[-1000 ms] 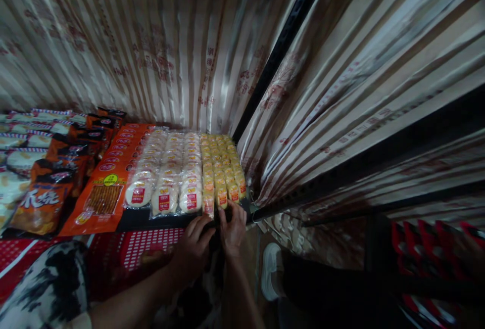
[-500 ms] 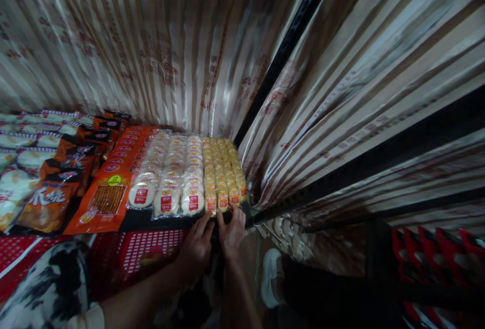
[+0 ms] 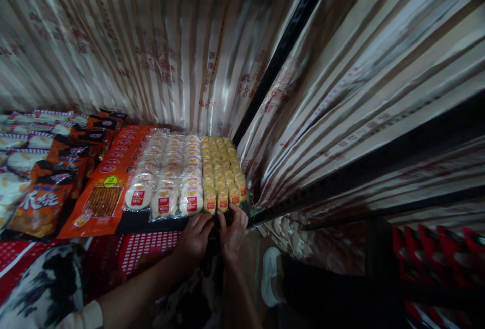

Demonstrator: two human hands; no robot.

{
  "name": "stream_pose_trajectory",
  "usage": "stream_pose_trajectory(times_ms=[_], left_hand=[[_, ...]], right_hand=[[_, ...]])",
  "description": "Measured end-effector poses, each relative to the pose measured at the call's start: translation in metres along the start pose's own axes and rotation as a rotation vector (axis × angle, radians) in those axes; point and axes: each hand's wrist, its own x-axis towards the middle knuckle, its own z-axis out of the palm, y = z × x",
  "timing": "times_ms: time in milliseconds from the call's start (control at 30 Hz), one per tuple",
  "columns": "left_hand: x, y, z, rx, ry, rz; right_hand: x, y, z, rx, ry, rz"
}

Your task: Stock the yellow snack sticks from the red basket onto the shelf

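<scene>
Small yellow snack packs (image 3: 223, 180) with orange labels stand in tight rows at the right end of the dark shelf (image 3: 151, 224). My left hand (image 3: 196, 237) rests its fingertips at the front edge, against the bottom of the leftmost yellow pack. Just beside it, my right hand (image 3: 232, 233) has its thumb and fingers apart, touching the lower front of the yellow packs. Neither hand has lifted a pack. To the left are rows of round white cakes (image 3: 165, 200) in clear wrappers with red labels.
Orange bags of stick snacks (image 3: 94, 202) and orange-and-black bags (image 3: 40, 202) fill the shelf's left part. Below is a red basket (image 3: 146, 248). Striped curtains (image 3: 170, 41) hang behind. A black metal post (image 3: 280, 61) rises at the corner, near a white shoe (image 3: 271, 276).
The view has shifted slightly, so the goods on the left sit a little further left. Both hands stay at the front of the yellow packs, with only slight finger movement.
</scene>
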Motion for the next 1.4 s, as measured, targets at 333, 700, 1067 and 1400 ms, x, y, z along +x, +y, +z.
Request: stream_pose_trajectory(times_ms=[333, 700, 1067, 1400], left_hand=[[0.028, -0.003, -0.006, 0.189, -0.014, 0.036], [0.035, -0.011, 0.009, 0.185, -0.074, 0.134], [0.034, -0.013, 0.012, 0.227, -0.095, 0.132], [0.036, -0.01, 0.01, 0.21, -0.052, 0.144]], right_hand=[[0.035, 0.004, 0.001, -0.028, -0.031, 0.055], [0.051, 0.011, 0.018, -0.146, -0.078, 0.023], [0.058, 0.014, 0.015, -0.041, -0.066, 0.103], [0.073, 0.015, 0.017, -0.081, -0.136, 0.036]])
